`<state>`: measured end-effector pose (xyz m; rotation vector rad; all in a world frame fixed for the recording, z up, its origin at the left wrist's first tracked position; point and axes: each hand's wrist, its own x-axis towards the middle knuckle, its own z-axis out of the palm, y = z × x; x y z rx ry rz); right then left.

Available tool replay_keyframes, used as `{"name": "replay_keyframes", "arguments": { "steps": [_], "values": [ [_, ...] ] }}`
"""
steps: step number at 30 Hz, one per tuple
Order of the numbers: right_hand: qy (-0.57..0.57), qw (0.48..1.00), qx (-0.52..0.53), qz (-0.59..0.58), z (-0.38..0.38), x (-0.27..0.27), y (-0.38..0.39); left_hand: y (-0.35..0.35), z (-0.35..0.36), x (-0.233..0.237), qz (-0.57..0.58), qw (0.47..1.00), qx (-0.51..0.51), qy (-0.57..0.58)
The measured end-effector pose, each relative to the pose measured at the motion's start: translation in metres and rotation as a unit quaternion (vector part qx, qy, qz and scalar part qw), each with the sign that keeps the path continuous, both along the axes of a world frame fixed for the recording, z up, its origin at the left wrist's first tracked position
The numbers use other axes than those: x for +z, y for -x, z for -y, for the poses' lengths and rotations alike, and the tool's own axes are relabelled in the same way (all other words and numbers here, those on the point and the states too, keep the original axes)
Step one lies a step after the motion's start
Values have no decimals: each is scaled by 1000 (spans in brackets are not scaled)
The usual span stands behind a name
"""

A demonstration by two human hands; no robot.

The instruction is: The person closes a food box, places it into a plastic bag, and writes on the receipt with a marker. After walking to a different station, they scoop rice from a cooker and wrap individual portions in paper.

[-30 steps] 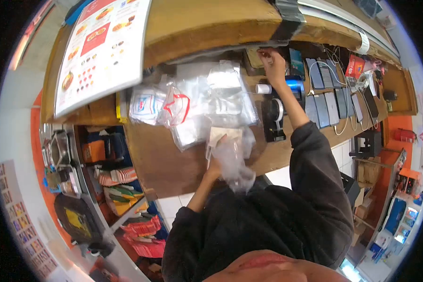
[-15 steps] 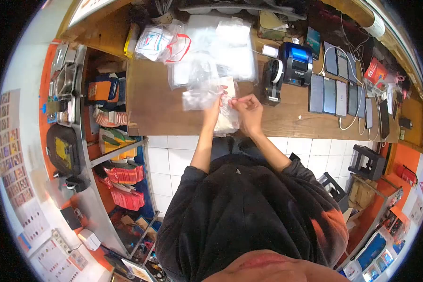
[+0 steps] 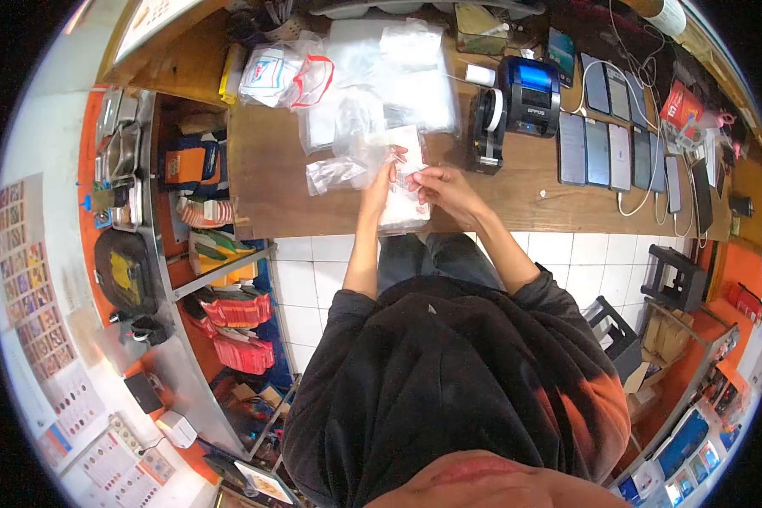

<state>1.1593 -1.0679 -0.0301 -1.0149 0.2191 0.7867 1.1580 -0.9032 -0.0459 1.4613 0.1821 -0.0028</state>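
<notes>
Close to the table's front edge, my left hand (image 3: 383, 179) is closed on a crumpled clear plastic bag (image 3: 334, 174), which spreads out to its left. My right hand (image 3: 445, 188) is beside it, thumb and fingers pinched together on what looks like the same clear plastic. Under and between both hands lies a flat whitish packet (image 3: 405, 212) in clear wrapping, its near end at the table edge. The fingers partly hide the spot where they meet the plastic.
A stack of clear plastic bags (image 3: 432, 106) lies behind my hands, beside a white bag with red trim (image 3: 271, 74). To the right stand a tape dispenser (image 3: 486, 135), a black label printer (image 3: 529, 97) and several phones (image 3: 597, 152) with white cables. Shelves flank the table.
My right hand has shifted slightly down and its fingers are more curled together. The clear bag's loose end has moved a little left. The whole view has tilted slightly.
</notes>
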Motion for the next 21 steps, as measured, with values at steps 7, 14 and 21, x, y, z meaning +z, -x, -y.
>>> {"name": "replay_keyframes", "arguments": {
  "steps": [7, 14, 21],
  "values": [
    [82, 992, 32, 92, 4, 2, -5, 1, -3, -8, -22, 999, -31, 27],
    [130, 977, 66, 155, 28, 15, 8, -2, -5, -12, 0, 999, -30, 43],
    [157, 955, 163, 194, -50, 4, 46, -15, 15, 52, 110, 839, -171, -505]
  ]
}}
